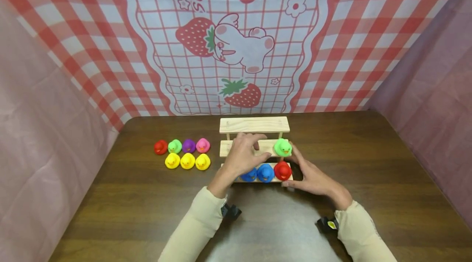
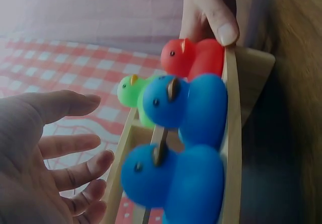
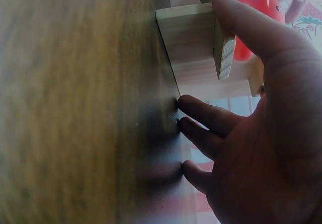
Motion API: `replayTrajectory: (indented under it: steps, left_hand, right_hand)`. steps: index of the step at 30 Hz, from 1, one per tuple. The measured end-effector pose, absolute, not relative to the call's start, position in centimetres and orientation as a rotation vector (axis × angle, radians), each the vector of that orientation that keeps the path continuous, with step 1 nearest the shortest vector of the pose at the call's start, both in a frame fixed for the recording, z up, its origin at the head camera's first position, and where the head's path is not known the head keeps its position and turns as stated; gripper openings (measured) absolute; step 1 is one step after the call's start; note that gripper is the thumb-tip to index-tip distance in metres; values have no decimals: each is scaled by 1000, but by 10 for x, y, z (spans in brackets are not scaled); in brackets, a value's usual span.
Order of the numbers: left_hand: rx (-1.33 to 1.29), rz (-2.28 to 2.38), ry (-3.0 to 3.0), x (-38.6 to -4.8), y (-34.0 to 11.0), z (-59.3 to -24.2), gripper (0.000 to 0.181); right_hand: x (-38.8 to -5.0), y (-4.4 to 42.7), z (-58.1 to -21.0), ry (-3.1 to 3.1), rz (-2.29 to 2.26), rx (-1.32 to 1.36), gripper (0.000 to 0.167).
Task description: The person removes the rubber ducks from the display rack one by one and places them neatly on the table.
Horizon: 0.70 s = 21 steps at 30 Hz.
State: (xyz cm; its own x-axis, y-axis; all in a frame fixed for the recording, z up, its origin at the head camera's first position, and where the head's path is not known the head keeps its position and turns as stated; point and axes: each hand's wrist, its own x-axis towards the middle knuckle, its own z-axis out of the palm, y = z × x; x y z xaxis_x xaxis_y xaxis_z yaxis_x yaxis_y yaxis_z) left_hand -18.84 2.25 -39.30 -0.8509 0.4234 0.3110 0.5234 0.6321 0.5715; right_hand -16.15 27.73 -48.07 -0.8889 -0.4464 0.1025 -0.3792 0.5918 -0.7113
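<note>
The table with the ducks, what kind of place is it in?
Maybe a play or filming corner: a strawberry cloth behind the table, pink cloths at its sides, and ducks on and beside a shelf.

Brown tabletop [image 1: 110, 213]: wooden rack [image 1: 254, 125], seven loose ducks [image 1: 188, 161]

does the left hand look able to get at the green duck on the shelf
Most likely yes: the left hand is empty, and in the head view nothing shows between it and the green duck on the middle shelf.
</note>
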Motion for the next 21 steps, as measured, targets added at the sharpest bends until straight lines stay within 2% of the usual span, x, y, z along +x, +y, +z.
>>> replayTrajectory:
  steps: [21]
  left_hand:
    - [-696, -740, -2747, -186, 70, -397, 51]
  right_hand:
    - [-163, 278, -479, 2731, -1168, -718, 118]
